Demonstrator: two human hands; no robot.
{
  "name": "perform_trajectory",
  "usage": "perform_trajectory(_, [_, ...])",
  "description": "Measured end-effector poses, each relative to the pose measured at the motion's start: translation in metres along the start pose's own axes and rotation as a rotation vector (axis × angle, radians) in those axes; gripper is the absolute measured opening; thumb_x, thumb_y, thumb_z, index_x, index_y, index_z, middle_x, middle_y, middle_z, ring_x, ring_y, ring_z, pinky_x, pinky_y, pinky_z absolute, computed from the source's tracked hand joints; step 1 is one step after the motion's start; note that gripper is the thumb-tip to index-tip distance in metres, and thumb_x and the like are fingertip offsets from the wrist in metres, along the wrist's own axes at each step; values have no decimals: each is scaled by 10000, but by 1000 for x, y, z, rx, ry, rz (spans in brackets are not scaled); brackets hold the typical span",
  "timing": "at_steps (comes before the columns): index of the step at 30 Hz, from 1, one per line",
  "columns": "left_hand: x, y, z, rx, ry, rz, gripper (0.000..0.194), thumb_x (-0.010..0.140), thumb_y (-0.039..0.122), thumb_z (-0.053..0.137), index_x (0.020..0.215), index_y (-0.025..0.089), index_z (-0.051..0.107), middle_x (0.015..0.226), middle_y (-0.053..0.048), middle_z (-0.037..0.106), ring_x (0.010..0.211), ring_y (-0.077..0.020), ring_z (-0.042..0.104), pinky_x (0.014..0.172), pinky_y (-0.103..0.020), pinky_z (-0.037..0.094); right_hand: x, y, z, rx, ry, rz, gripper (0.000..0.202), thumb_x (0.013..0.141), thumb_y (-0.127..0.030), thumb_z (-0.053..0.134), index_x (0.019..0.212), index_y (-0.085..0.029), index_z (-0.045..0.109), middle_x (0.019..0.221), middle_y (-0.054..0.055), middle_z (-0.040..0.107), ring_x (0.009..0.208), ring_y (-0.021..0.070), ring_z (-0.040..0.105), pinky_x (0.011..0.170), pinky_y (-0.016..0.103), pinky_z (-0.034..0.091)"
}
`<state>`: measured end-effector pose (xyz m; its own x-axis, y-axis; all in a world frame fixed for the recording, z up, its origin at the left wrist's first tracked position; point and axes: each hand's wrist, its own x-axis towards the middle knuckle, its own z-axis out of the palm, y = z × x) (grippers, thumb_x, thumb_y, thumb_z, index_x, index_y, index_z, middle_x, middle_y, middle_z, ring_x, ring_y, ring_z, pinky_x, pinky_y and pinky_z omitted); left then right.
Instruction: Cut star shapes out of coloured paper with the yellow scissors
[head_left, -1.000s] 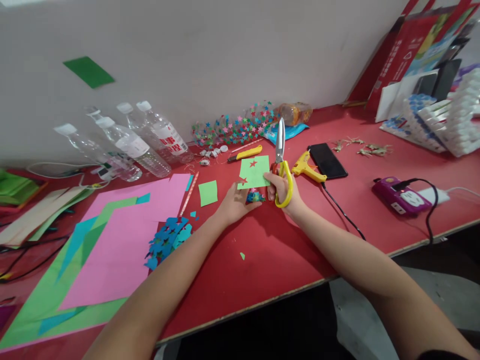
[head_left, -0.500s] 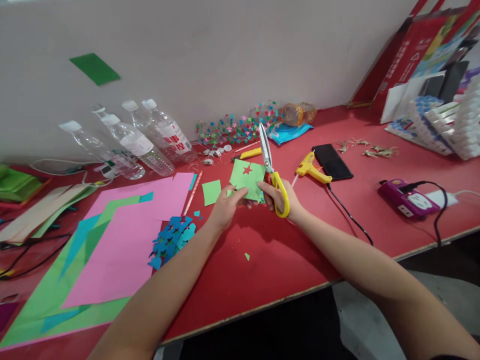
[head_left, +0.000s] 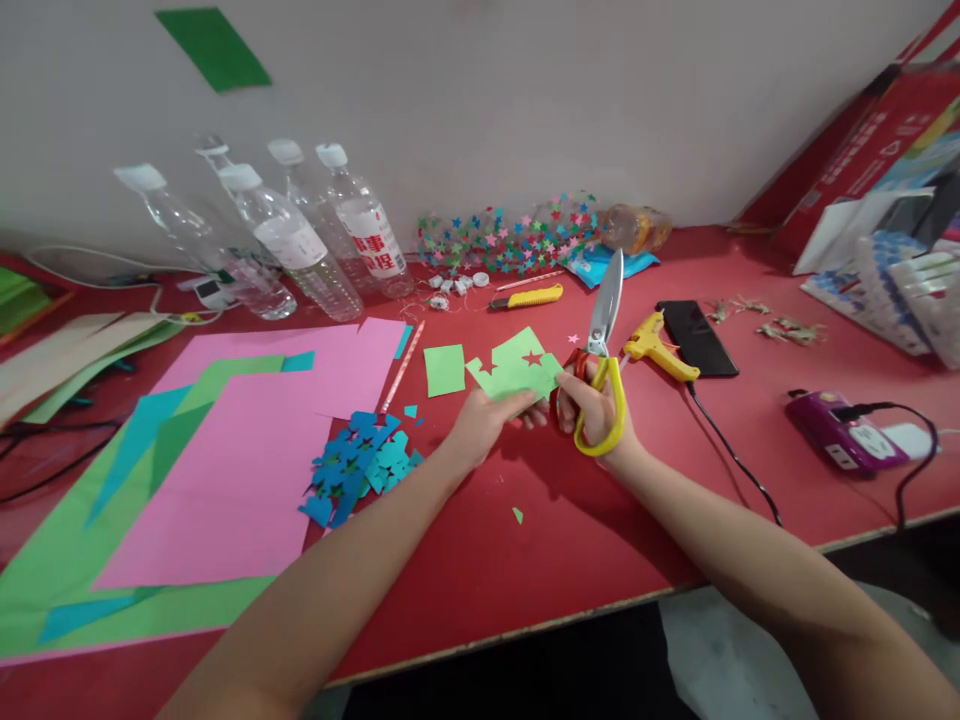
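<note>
My left hand (head_left: pixel 489 420) pinches a light green sheet of paper (head_left: pixel 511 372) by its lower edge. A star-shaped hole shows near the paper's right side, and its left edge has a ragged notch. My right hand (head_left: pixel 592 405) is wrapped around scissors (head_left: pixel 609 300) with one yellow and one red handle loop, blades pointing up and together. The right fingertips touch or nearly touch the paper's right corner. Left of the sheet lies a light green square (head_left: pixel 445 370). A small green scrap (head_left: pixel 518 515) rests on the table below my hands.
Blue paper cut-outs (head_left: pixel 352 460) lie beside my left forearm, near large coloured sheets (head_left: pixel 225 480). Behind are several plastic bottles (head_left: pixel 296 250), a star-covered bottle (head_left: pixel 510 235) and a yellow cutter knife (head_left: pixel 534 297). At right are a glue gun (head_left: pixel 656 348), a phone (head_left: pixel 697 338) and a purple power adapter (head_left: pixel 844 430).
The paper has been turned, and its notched edge now shows at the left. The scissors have tilted to the right in my right hand. The camera view has shifted slightly.
</note>
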<state>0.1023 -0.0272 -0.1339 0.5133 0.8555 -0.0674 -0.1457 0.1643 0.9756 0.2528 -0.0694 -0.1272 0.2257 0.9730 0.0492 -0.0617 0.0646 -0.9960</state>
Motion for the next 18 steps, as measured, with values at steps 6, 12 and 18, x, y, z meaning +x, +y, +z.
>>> perform_trajectory(6, [0, 4, -7, -55, 74, 14, 141, 701, 262, 635, 618, 147, 638, 526, -15, 628, 449, -109, 522, 509, -270, 415, -6, -11, 1, -281, -86, 49, 415, 820, -253, 540, 426, -217, 414, 331, -28, 444, 335, 93, 439, 431, 240, 386])
perform_trajectory(12, [-6, 3, -1, -172, -22, 4, 167, 732, 303, 682, 743, 137, 662, 704, -60, 715, 562, -136, 630, 570, -272, 464, -8, -8, 0, -285, -44, 33, 472, 855, -304, 523, 411, -226, 383, 337, -21, 437, 337, 101, 442, 428, 250, 381])
perform_trajectory(18, [-1, 6, -1, -121, 131, 77, 207, 753, 299, 670, 639, 129, 638, 618, -54, 693, 492, -130, 604, 510, -269, 464, -11, -12, -4, -348, -106, -23, 397, 835, -443, 549, 530, -225, 418, 375, -44, 422, 363, 106, 423, 442, 255, 354])
